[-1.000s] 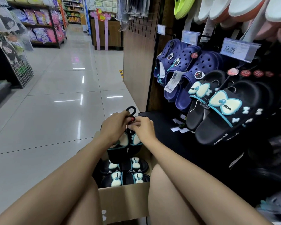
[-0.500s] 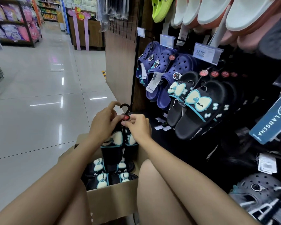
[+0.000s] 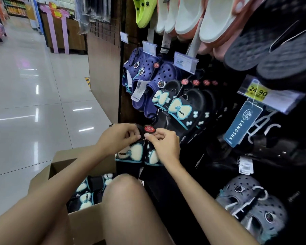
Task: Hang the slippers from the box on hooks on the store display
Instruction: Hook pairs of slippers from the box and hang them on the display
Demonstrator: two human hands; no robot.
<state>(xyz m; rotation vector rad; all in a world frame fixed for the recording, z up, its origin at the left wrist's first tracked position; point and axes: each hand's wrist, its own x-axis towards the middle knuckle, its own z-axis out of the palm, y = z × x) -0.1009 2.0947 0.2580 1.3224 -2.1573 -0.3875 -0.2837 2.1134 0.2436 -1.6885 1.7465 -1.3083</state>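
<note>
A pair of black slippers (image 3: 131,156) with pale bows hangs from a small black hanger topped by a round red tag (image 3: 149,129), held in the air above the open box (image 3: 60,161) and just short of the display rack. The left hand (image 3: 118,138) pinches the hanger's neck from one side, fingers curled in, while the right hand (image 3: 164,145) pinches it from the other, thumb and forefinger meeting just under the tag. Holding it this high on the neck lets the two slippers dangle together beneath and leaves the hook end free to be steered; that hook is dark against a dark background and hard to make out.

Directly beyond the hands hang matching bow slippers (image 3: 180,108), each with the same red tag at the top, so this row looks like the intended destination. More bow slippers (image 3: 86,197) lie in the box, so the job seems far from finished.

Beside that row are blue clogs (image 3: 148,76) under a price label (image 3: 184,63); white slippers (image 3: 193,16) hang above, grey clogs (image 3: 251,206) below right.
</note>
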